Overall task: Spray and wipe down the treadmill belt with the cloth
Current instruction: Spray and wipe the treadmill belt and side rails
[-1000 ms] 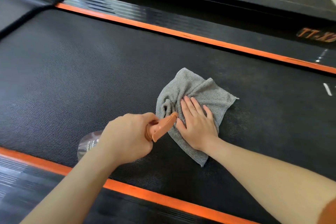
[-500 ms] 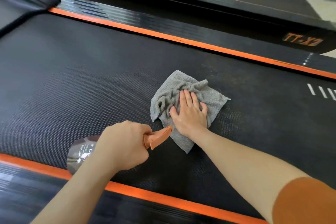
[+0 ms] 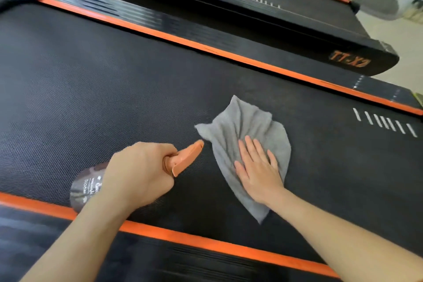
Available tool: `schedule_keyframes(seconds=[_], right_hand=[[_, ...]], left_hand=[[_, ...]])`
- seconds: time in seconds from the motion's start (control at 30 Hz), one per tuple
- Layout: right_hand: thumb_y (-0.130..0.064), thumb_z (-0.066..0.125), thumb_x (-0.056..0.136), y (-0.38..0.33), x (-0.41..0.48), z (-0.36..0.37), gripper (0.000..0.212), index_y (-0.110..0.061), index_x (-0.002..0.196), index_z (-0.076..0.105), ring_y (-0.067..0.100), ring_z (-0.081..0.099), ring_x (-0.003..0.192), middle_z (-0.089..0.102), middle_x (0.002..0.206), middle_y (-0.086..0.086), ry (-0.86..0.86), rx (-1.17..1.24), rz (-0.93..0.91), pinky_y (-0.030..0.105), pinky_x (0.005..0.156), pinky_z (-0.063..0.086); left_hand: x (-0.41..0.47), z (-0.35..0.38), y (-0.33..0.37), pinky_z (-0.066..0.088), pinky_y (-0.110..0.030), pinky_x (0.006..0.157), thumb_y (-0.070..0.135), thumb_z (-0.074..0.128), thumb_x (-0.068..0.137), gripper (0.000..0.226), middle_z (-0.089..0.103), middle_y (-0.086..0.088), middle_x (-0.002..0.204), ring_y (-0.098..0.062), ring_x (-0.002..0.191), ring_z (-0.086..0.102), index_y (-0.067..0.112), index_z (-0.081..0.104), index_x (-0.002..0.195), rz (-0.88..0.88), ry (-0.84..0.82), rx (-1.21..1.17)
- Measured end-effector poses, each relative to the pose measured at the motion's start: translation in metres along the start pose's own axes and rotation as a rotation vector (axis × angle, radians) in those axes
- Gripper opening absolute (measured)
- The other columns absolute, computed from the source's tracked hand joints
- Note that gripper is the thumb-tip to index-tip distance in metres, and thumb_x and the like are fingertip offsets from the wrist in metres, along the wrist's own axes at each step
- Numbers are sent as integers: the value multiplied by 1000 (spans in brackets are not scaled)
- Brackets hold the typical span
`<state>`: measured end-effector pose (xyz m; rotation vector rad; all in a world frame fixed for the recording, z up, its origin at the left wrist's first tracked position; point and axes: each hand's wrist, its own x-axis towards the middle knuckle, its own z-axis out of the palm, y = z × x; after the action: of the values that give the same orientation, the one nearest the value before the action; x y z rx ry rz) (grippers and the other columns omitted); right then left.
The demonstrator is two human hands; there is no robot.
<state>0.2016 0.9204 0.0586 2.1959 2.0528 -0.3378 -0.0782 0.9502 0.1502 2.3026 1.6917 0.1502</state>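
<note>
Two hands on task: wiping stage, treadmill belt (image 3: 114, 89).
Found grey cloth (image 3: 242, 126) lying mid-belt, pinned under flat, open right hand (image 3: 258, 169); spray bottle (image 3: 85, 186) gripped in curled left hand (image 3: 139, 171), nozzle just beside cloth edge. Advise even palm pressure, overlapping strokes across belt width, smoothing bunched folds first.

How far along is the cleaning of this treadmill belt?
Done: unclear; the black textured treadmill belt shows no wet or wiped patches. In hand: the right hand presses the crumpled grey cloth flat on it; the left hand grips the orange-nozzled spray bottle. Left: probably much of the belt.
</note>
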Motion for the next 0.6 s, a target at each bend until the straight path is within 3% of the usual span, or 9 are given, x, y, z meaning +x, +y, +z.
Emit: schedule_keyframes(seconds=[0.1,0.17,0.27,0.33,0.4,0.47,0.53,0.6], right_hand=[[-63,-10,85,20,-34,-2,71,-37,151,-18,5,-27,146,-28,158,-18,-95,-59,-162,42,123,-6],[-71,-5,84,39,-34,-6,75,-41,151,-17,4,-26,146,-28,157,-21,-114,-70,-150,41,122,-6],[-74,6,87,73,-9,-14,83,-33,158,-6,12,-10,152,-15,164,-14,-53,-41,164,44,122,3],[-62,17,98,82,8,-17,76,-21,159,-3,18,-5,153,-9,167,-3,-34,-2,395,49,123,7],[-50,20,104,64,18,-15,70,-12,159,2,25,-2,154,-5,167,7,-13,19,499,53,121,11],[-44,25,102,22,18,0,65,-4,154,29,34,20,150,19,162,20,104,-32,372,56,115,27],[-47,33,92,-31,10,13,65,-5,136,57,35,47,136,49,146,21,129,-13,102,56,103,43],[-52,37,88,-66,2,22,64,-15,137,57,28,47,137,52,146,12,98,10,-165,54,105,41]], left_hand=[[0,-2,5,51,-35,71,28,57,71,32,65,12,83,-25,87,64,36,62,101,-36,62,-107],[-1,0,7,54,-37,70,31,52,67,36,66,12,81,-24,83,65,35,61,101,-21,67,-98],[-1,3,10,53,-35,68,36,40,60,39,64,12,77,-22,81,63,34,60,94,-22,57,-49],[-1,3,12,52,-36,70,37,40,61,38,63,13,80,-22,83,63,33,60,92,-28,52,-39],[0,4,14,52,-36,73,36,45,67,34,62,14,88,-21,89,63,34,60,98,-31,36,-48],[1,5,19,52,-36,74,34,52,72,34,64,16,97,-20,94,64,35,59,105,-33,20,-55],[2,6,23,52,-35,73,38,45,68,39,67,16,99,-21,95,65,36,61,104,-25,38,-57],[0,6,26,53,-35,70,41,39,65,42,68,16,94,-22,92,67,35,63,99,-14,58,-54]])
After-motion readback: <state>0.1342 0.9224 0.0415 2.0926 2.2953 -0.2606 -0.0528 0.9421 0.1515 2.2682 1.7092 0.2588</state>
